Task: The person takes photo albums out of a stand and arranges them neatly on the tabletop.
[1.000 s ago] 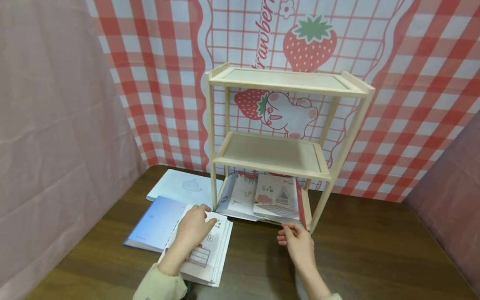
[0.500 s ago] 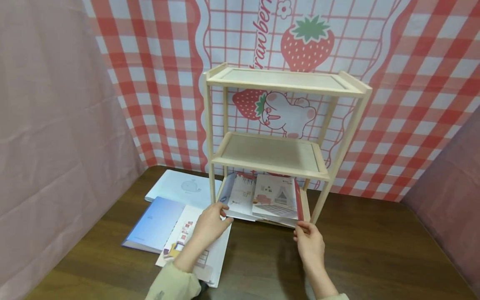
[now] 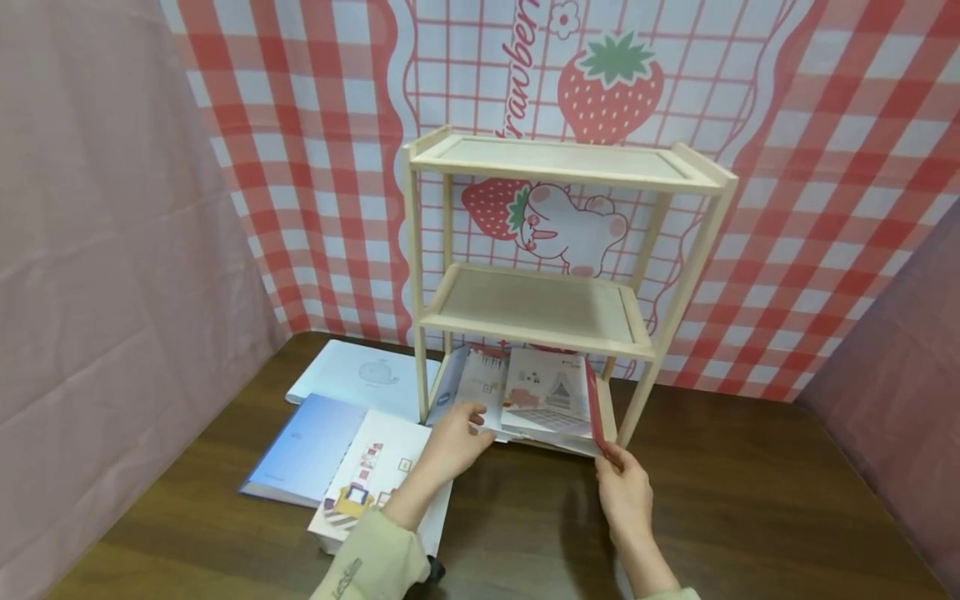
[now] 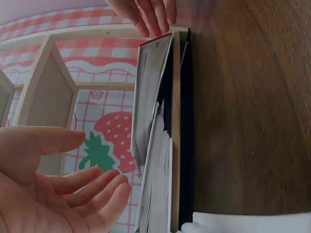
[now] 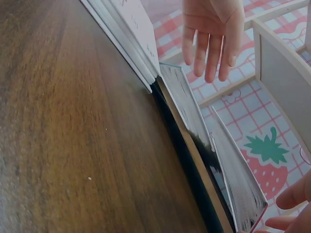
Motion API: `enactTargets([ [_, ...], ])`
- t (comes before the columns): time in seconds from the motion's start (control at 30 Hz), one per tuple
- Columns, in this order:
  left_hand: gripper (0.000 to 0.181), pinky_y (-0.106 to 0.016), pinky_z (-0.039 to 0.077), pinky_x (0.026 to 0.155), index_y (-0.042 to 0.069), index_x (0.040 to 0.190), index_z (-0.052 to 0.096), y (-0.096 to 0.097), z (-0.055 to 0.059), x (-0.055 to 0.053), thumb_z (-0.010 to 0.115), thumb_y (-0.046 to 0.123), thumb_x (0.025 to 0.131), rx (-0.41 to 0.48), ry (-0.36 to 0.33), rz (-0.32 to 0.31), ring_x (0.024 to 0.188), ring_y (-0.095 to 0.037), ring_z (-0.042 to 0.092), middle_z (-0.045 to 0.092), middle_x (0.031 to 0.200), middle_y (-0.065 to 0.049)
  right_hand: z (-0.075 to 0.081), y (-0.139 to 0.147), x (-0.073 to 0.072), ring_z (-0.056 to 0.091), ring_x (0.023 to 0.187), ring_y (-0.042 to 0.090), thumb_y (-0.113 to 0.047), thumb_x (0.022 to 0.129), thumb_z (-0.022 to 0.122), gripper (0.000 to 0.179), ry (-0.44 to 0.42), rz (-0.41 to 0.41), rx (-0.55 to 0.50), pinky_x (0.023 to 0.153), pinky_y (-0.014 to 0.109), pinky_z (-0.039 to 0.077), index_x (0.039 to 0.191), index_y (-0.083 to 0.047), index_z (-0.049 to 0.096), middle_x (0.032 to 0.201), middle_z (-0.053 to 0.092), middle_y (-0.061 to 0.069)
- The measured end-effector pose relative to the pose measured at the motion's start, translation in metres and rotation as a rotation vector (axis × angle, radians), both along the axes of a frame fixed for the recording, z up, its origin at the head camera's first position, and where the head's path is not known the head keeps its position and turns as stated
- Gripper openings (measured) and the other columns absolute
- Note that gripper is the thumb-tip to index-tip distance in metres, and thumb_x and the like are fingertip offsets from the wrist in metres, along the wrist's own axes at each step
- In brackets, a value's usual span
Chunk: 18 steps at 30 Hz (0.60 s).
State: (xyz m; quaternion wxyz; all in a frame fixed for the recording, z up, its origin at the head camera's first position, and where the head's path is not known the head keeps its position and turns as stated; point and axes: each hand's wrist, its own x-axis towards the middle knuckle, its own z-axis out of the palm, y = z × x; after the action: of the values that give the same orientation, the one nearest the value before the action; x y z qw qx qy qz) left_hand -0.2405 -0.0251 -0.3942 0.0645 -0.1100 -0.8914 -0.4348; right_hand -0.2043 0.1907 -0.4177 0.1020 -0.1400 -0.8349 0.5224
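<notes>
Thick book with red edge (image 4: 151, 70) partly overlaps white-covered book (image 4: 157, 174), both showing page edges, on bottom board (image 4: 176, 111) of wooden rack (image 4: 47, 94). Right hand (image 4: 146, 13) at top, fingertips at red edge. Left hand (image 4: 46, 196) at lower left, palm visible, fingers slightly bent, apart from both books. Behind rack: strawberry-print cloth (image 4: 119, 138). Right side of view: brown wooden tabletop (image 4: 252, 116).

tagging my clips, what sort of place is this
Perhaps a curtained study nook: a strawberry-print gingham curtain hangs behind a wooden three-tier shelf, and books lie on the tabletop.
</notes>
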Motion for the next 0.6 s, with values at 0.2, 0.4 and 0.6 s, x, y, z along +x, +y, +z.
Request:
enactTargets([
  [0.2,0.039,-0.034,0.045,0.069,-0.001,0.110,0.051,0.008,-0.004,0.000,0.056,0.016,0.075,0.018,0.003,-0.006,0.085,-0.026,0.055,0.057,0.098,-0.013,-0.003,0.002,-0.001,0.052,0.089,0.025,-0.016,0.086,0.040,0.038,-0.010,-0.007,-0.012,0.066,0.027,0.041,0.120,0.000,0.044,0.107,0.053,0.020],
  [0.4,0.043,-0.037,0.044,0.076,-0.004,0.112,0.049,0.015,-0.008,-0.003,0.058,0.016,0.075,0.059,0.013,-0.006,0.092,-0.030,0.053,0.055,0.102,-0.015,-0.004,0.003,-0.001,0.051,0.087,0.025,-0.015,0.087,0.040,0.038,-0.020,0.002,-0.018,0.065,0.026,0.039,0.121,0.001,0.042,0.106,0.052,0.020],
  [0.6,0.048,-0.040,0.039,0.085,-0.006,0.116,0.045,0.023,-0.013,-0.008,0.058,0.016,0.076,0.159,-0.064,0.011,0.101,-0.030,0.049,0.053,0.109,-0.019,-0.005,0.004,-0.001,0.050,0.094,0.029,-0.014,0.087,0.038,0.043,-0.046,0.051,-0.052,0.075,0.032,0.040,0.126,0.004,0.035,0.120,0.042,0.025],
])
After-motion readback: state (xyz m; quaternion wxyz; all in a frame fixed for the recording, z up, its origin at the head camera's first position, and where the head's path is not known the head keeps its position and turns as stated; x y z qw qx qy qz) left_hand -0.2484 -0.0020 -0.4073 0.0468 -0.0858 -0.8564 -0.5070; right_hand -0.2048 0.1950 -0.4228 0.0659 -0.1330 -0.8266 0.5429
